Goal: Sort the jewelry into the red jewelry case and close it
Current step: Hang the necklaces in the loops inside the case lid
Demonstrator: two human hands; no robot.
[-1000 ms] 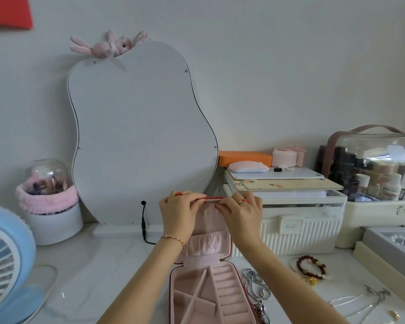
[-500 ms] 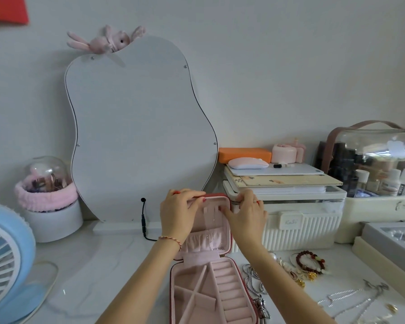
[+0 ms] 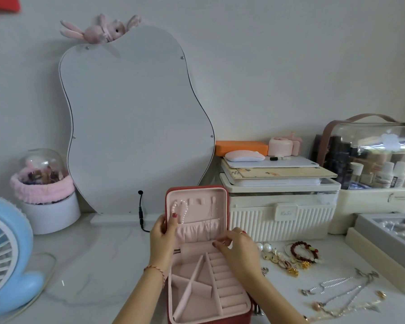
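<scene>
- White marble-patterned tabletop against pale wall; wavy pear-shaped frosted mirror leaning at back, pink plush rabbit perched on top.
- Red zip jewelry case with pink lining: centre front, open, lid upright, base tray flat with dividers and ring rolls.
- White pearl strand: hung on hooks inside lid, upper left.
- Left hand: gripping left edge of lid, thumb inside, fingers behind.
- Right hand: at hinge area, fingertips curled, pinched together on something too small to identify.
- Dark red bead bracelet: on tabletop right of case, near gold earrings.
- Silver chain necklaces: loose further right.
- Cream ribbed storage box: behind bracelet.
- Light blue desk fan: far left.
</scene>
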